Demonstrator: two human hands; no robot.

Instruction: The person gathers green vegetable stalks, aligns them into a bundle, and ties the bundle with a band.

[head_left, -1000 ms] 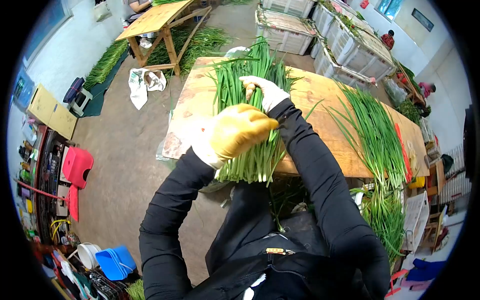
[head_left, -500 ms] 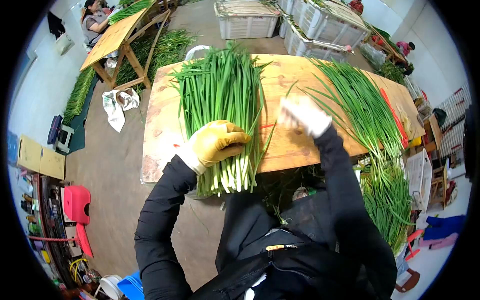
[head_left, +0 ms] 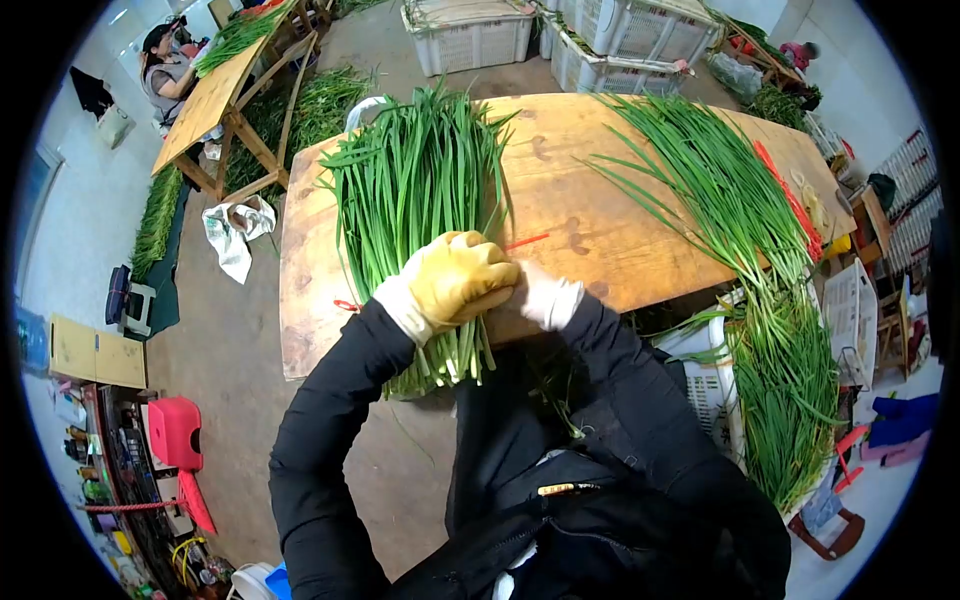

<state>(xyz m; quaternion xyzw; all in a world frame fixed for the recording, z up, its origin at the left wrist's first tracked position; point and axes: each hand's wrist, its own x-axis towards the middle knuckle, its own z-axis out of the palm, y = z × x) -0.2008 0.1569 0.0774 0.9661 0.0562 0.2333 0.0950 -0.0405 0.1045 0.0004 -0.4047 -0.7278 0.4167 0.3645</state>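
A thick bundle of garlic chives [head_left: 415, 170] lies on the wooden table, its pale stem ends hanging over the near edge. My left hand [head_left: 460, 278], in a yellow-coated glove, is closed over the stems near their cut ends. Right beside it, my right hand [head_left: 543, 298] in a white glove meets the left hand's fingers at the bundle's right side. Its fingertips are partly hidden, and I cannot make out what they pinch. Beyond the hands a red strip [head_left: 527, 241] lies on the wood. A red loop [head_left: 347, 305] shows at the bundle's left side.
More garlic chives [head_left: 700, 180] lie at the table's right, beside a bunch of red ties [head_left: 790, 205]. A chive-filled white basket [head_left: 708, 385] stands below. White crates [head_left: 468, 45] are stacked behind the table [head_left: 610, 260]. A person [head_left: 168, 75] is at another table, far left.
My right hand has moved left from over the table to meet my left hand. A loose leaf right of the bundle is no longer sticking out. The view has shifted slightly.
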